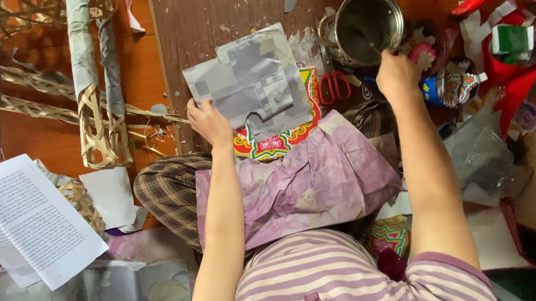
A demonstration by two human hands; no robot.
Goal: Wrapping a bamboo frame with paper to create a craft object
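Observation:
My left hand (209,122) grips the lower left edge of a flat grey cut-out paper piece (250,82) that lies over a colourful printed sheet (274,145). My right hand (397,75) reaches to the rim of a metal pot (368,23) and holds a thin stick or brush handle (377,49) that dips into it. A crumpled lilac paper (308,179) covers my lap.
Red-handled scissors (332,84) lie beside the pot. Woven bamboo strip frames (101,124) lie at left, printed white pages (33,221) at lower left. Red and green paper scraps (511,55) and clear plastic (482,153) pile at right. A wooden board (214,20) lies ahead.

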